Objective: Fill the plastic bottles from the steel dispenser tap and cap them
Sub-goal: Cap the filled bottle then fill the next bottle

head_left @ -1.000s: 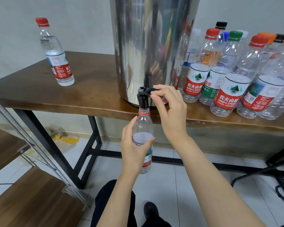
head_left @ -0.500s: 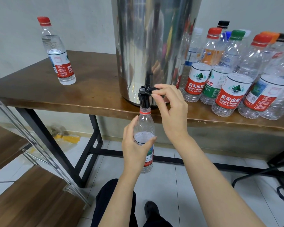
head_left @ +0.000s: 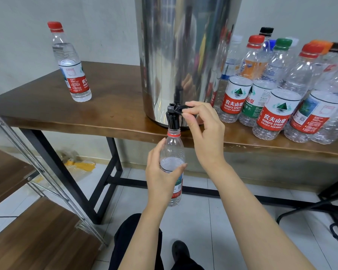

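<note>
Pinching the lever (head_left: 180, 108) in our right hand (head_left: 207, 139), left hand (head_left: 160, 178) curled round the bottle (head_left: 173, 147), we should hold its mouth snug under the spout (head_left: 172, 121) beside the pinching fingertips (head_left: 187, 115).

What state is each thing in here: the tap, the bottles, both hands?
bottle under the tap: uncapped, upright, partly filled, mouth at the spout.
tap: lever pinched; flow cannot be told.
left hand: grips the bottle under the tap.
right hand: pinches the tap lever.
lone bottle on the table's left: capped, upright, holding water.
bottles on the right: upright, capped, apparently empty.
</note>
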